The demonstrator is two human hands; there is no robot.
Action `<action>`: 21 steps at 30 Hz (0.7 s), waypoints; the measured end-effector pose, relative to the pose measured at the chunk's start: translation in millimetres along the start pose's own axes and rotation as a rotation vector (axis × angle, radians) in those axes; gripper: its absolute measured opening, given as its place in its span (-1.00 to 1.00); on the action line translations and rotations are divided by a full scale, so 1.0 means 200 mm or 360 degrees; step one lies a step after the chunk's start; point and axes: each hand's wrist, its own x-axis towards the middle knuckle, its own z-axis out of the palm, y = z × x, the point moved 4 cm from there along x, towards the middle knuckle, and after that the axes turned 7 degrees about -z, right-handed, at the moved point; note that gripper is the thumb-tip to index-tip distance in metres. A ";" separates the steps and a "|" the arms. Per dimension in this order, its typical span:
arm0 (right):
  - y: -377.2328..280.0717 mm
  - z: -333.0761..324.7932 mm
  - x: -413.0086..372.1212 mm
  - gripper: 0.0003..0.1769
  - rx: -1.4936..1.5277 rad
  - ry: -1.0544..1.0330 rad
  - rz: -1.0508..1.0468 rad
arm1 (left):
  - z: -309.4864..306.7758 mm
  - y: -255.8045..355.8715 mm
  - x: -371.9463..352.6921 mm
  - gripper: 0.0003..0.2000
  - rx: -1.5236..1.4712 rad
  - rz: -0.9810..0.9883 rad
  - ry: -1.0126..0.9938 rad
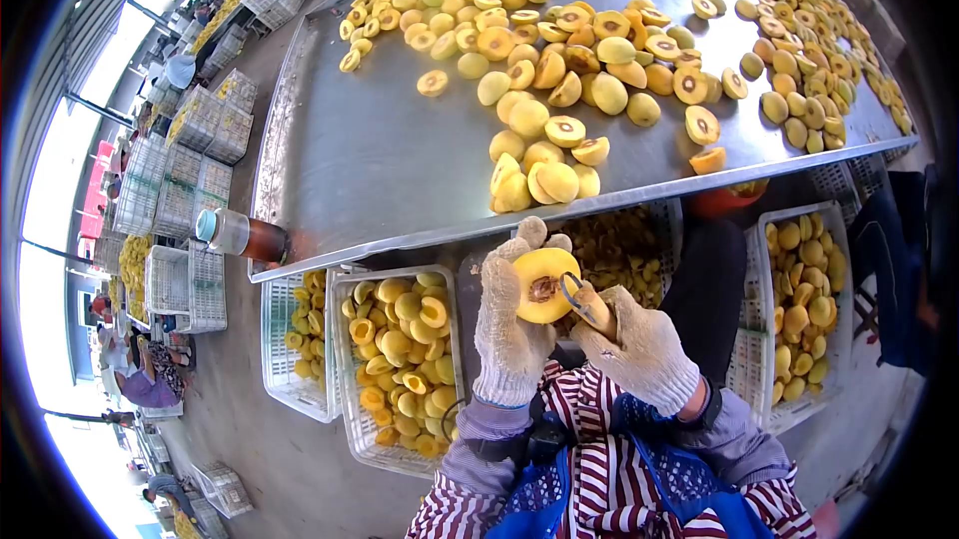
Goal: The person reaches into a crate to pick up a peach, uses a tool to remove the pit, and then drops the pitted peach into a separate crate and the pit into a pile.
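Observation:
In my left hand point(511, 324), which wears a pale knit glove, a yellow peach half point(545, 285) is held with its cut face up. A brown, rough hollow shows at the middle of that face. My right hand point(641, 344), gloved too, grips a pitting tool point(596, 311) with a wooden handle and a curved metal loop. The loop lies at the right edge of the brown hollow. Both hands are just below the near edge of the metal table point(350, 159), where many peach halves point(529, 119) lie, some cut side up.
White crates of peach halves stand left point(345, 369) and right point(764, 359) of my lap. Another crate, holding brownish pieces point(619, 249), is under the table edge. A bottle of dark liquid point(245, 236) lies at the table's left corner. Stacked crates point(185, 189) and people are farther left.

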 end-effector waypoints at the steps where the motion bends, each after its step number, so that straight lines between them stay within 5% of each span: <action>1: 0.00 0.00 0.00 -0.65 -0.0016 0.0007 -0.0003 | 0.01 0.00 0.00 -0.45 0.0019 -0.0004 0.0015; 7: -0.03 0.00 -0.02 -0.67 -0.0349 0.0070 -0.0300 | 0.05 -0.01 -0.02 -0.38 0.0157 0.0064 -0.0032; 13: -0.07 0.00 -0.01 -0.56 -0.0340 -0.0267 -0.0125 | 0.12 -0.03 -0.08 -0.52 0.0217 0.0371 -0.0085; 21: -0.02 0.03 -0.02 -0.52 0.0559 -0.0232 0.0130 | 0.18 0.03 -0.09 -0.50 0.0548 0.0428 -0.0183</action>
